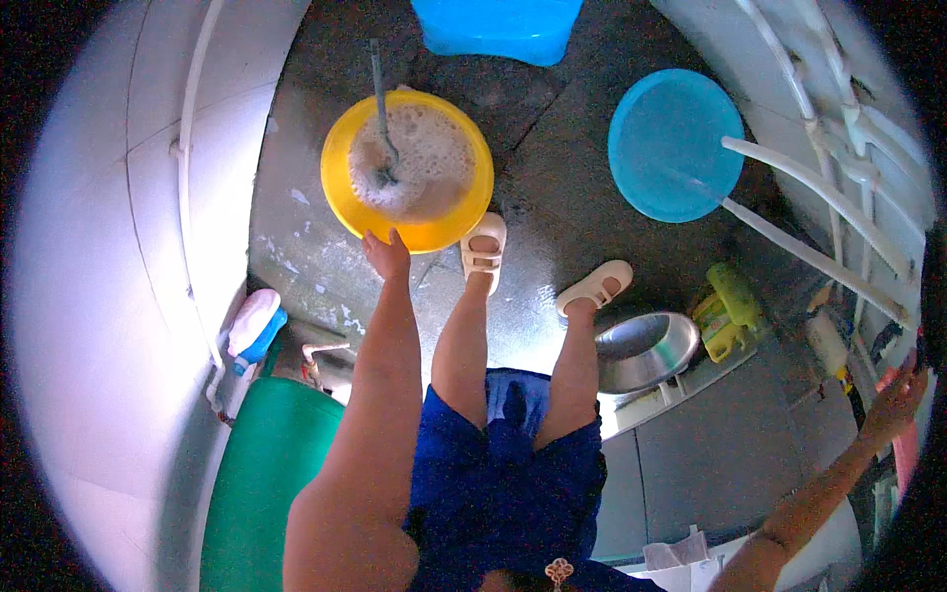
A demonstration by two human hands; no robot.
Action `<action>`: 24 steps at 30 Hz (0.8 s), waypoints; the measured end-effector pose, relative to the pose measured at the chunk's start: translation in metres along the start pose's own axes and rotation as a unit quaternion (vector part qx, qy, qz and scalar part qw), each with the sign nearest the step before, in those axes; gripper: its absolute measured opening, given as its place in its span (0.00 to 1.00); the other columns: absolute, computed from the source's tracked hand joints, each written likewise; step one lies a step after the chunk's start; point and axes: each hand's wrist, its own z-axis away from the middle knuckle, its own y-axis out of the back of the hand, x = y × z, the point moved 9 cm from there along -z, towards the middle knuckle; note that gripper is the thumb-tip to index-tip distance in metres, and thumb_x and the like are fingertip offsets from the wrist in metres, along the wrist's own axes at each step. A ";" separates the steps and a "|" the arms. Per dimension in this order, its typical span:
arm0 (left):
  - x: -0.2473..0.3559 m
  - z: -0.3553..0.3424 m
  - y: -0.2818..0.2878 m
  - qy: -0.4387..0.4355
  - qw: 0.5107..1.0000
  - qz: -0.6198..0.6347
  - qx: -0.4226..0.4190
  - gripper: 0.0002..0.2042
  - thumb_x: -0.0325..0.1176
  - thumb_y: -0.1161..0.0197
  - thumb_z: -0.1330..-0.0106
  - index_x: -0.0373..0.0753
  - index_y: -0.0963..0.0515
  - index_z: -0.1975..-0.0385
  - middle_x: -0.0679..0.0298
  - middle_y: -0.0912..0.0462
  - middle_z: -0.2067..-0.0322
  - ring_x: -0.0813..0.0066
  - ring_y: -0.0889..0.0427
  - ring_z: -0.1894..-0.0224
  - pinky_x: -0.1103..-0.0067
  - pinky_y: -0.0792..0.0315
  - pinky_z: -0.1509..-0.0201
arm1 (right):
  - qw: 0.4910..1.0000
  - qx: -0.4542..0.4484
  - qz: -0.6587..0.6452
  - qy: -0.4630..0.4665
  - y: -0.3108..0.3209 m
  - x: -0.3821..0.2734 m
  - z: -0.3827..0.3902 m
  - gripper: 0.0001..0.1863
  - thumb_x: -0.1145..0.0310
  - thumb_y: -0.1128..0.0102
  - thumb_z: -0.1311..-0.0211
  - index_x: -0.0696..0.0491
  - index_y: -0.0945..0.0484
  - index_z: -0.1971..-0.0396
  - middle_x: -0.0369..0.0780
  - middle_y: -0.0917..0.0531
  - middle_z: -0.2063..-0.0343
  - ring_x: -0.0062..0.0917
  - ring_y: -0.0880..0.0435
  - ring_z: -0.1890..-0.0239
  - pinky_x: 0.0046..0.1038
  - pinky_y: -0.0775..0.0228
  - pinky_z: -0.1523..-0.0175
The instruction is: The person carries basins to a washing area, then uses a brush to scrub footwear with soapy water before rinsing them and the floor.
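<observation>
At far left a green barrel (261,474) and a pink-and-blue container (258,326) are set by the wall; the yellow basin (340,187) is laid on the dark floor, round, mouth upward, with suds (434,163) inside; by a grey rod (379,94) the far rim is overreached, long axis pointed away, leaning slightly left; the near rim is met by the left hand (388,259), two digits parted, grip indeterminable; the basin is closely flanked by the left sandal (483,259); rightward, a steel bowl (679,345), blue basin (681,123) and yellow-green jug (725,311) are seen; at far right, beside something reddish (905,449), the right hand (896,400) is held, its grip unclear.
</observation>
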 end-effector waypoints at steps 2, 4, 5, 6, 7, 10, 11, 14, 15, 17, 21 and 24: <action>-0.001 -0.001 0.000 -0.052 0.998 -0.033 -0.008 0.28 0.40 0.43 0.47 0.27 0.40 0.51 0.42 0.38 0.52 0.48 0.38 0.49 0.67 0.42 0.46 | 0.999 -0.031 0.009 0.035 -0.002 -0.006 -0.014 0.23 0.68 0.59 0.41 0.49 0.44 0.44 0.37 0.40 0.45 0.23 0.28 0.54 0.22 0.32 0.56; 0.000 -0.005 -0.009 -0.014 0.999 -0.021 -0.030 0.24 0.36 0.44 0.47 0.28 0.37 0.53 0.43 0.36 0.53 0.48 0.36 0.51 0.67 0.41 0.47 | 0.992 -0.103 0.059 0.042 -0.002 0.004 -0.038 0.22 0.65 0.62 0.39 0.48 0.45 0.44 0.37 0.37 0.48 0.22 0.25 0.65 0.21 0.32 0.67; 0.010 -0.005 -0.010 -0.009 0.999 0.017 -0.033 0.22 0.34 0.45 0.47 0.29 0.36 0.53 0.43 0.35 0.54 0.48 0.36 0.51 0.67 0.41 0.47 | 0.977 -0.201 0.064 -0.025 -0.012 0.013 -0.039 0.22 0.64 0.62 0.39 0.48 0.45 0.44 0.38 0.31 0.52 0.20 0.24 0.74 0.20 0.34 0.73; 0.032 0.001 -0.007 -0.071 0.997 0.041 -0.010 0.22 0.33 0.45 0.47 0.29 0.36 0.54 0.44 0.35 0.54 0.49 0.36 0.51 0.67 0.41 0.47 | 0.927 -0.243 -0.233 -0.163 -0.034 0.028 -0.033 0.21 0.63 0.62 0.38 0.49 0.43 0.45 0.37 0.29 0.62 0.18 0.28 0.79 0.19 0.37 0.76; 0.062 0.003 0.011 -0.146 0.988 0.047 0.024 0.21 0.32 0.45 0.48 0.29 0.35 0.55 0.45 0.34 0.54 0.49 0.36 0.51 0.66 0.41 0.47 | 0.853 -0.262 -0.388 -0.232 -0.051 0.020 -0.021 0.20 0.63 0.62 0.38 0.49 0.42 0.46 0.37 0.28 0.67 0.17 0.31 0.82 0.18 0.39 0.77; 0.138 0.015 0.030 -0.302 0.952 0.048 0.024 0.19 0.31 0.46 0.48 0.32 0.34 0.55 0.47 0.33 0.54 0.49 0.36 0.51 0.67 0.41 0.47 | 0.568 -0.282 -0.672 -0.382 -0.017 -0.049 -0.039 0.19 0.62 0.54 0.42 0.49 0.42 0.52 0.33 0.31 0.84 0.14 0.36 0.89 0.14 0.47 0.89; 0.174 0.033 0.023 -0.372 0.926 0.057 0.009 0.19 0.31 0.47 0.47 0.33 0.34 0.55 0.48 0.33 0.53 0.49 0.37 0.51 0.67 0.40 0.47 | 0.573 -0.279 -0.670 -0.380 -0.019 -0.039 -0.038 0.19 0.62 0.54 0.42 0.49 0.42 0.52 0.33 0.31 0.84 0.14 0.36 0.89 0.14 0.47 0.89; 0.261 0.089 -0.034 -0.433 0.885 0.119 -0.121 0.18 0.34 0.47 0.46 0.34 0.33 0.55 0.47 0.32 0.55 0.52 0.35 0.51 0.68 0.39 0.48 | 0.637 -0.133 -0.656 -0.382 -0.025 -0.014 -0.026 0.20 0.62 0.53 0.42 0.50 0.42 0.50 0.35 0.32 0.75 0.19 0.35 0.78 0.20 0.43 0.79; 0.269 0.096 -0.067 -0.434 0.875 0.104 -0.187 0.18 0.36 0.47 0.45 0.34 0.33 0.55 0.47 0.31 0.56 0.53 0.33 0.52 0.68 0.39 0.48 | 0.630 -0.094 -0.658 -0.401 -0.043 -0.034 -0.008 0.21 0.62 0.53 0.42 0.50 0.43 0.50 0.36 0.32 0.72 0.21 0.34 0.75 0.22 0.42 0.75; 0.300 0.132 -0.127 -0.402 0.848 0.022 -0.344 0.19 0.38 0.49 0.43 0.35 0.33 0.55 0.47 0.30 0.57 0.54 0.32 0.53 0.67 0.39 0.48 | 0.598 -0.096 -0.674 -0.423 -0.094 -0.104 0.035 0.22 0.62 0.53 0.42 0.50 0.43 0.49 0.38 0.32 0.66 0.24 0.33 0.68 0.25 0.39 0.68; 0.338 0.138 -0.215 -0.508 0.786 -0.102 -0.337 0.22 0.44 0.55 0.40 0.33 0.35 0.53 0.47 0.29 0.58 0.53 0.29 0.56 0.66 0.34 0.52 | 0.366 -0.344 -0.769 -0.394 -0.230 -0.353 0.082 0.24 0.62 0.53 0.42 0.50 0.43 0.46 0.42 0.32 0.54 0.31 0.31 0.53 0.33 0.34 0.55; 0.412 0.127 -0.209 -0.439 0.855 -0.019 -0.276 0.23 0.44 0.53 0.41 0.32 0.37 0.53 0.46 0.28 0.60 0.52 0.28 0.58 0.64 0.31 0.57 | 0.505 -0.393 -0.685 -0.348 -0.309 -0.426 0.064 0.28 0.57 0.53 0.42 0.49 0.47 0.44 0.42 0.41 0.45 0.33 0.37 0.47 0.34 0.40 0.48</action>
